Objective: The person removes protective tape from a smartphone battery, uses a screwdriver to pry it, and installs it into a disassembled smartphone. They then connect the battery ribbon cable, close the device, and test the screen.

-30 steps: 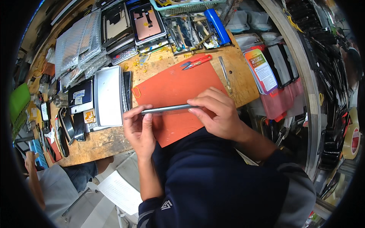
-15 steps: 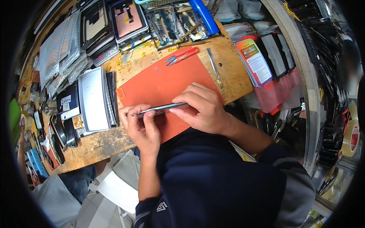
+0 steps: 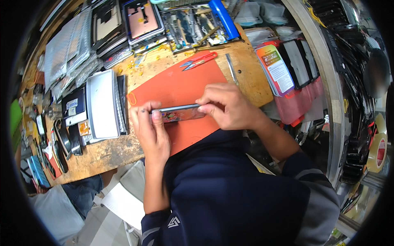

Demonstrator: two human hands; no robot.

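Note:
A slim phone (image 3: 184, 114) is held edge-up over the orange mat (image 3: 184, 86), with its dark edge and a glossy, coloured face showing. My left hand (image 3: 152, 129) is closed round its left end, thumb against the near face. At the right end, my right hand (image 3: 223, 104) pinches the phone's corner between thumb and fingers. I cannot make out whether those fingertips hold anything small besides. Red-handled thread snips (image 3: 199, 61) lie at the mat's far edge, and an orange rubber band (image 3: 131, 98) rests on its left edge.
A thin metal blade (image 3: 232, 69) lies right of the mat. A tool tray (image 3: 176, 51) stands at the back, a blue roll (image 3: 223, 19) over its corner. Left are a white tray (image 3: 102, 133) and stacked tablet parts (image 3: 106, 28). Another person's leg (image 3: 88, 194) shows lower left.
My right hand has shifted to the phone's right end, its fingers curling into a pinch. The phone has tilted, so more of its coloured face shows. My left hand keeps its hold.

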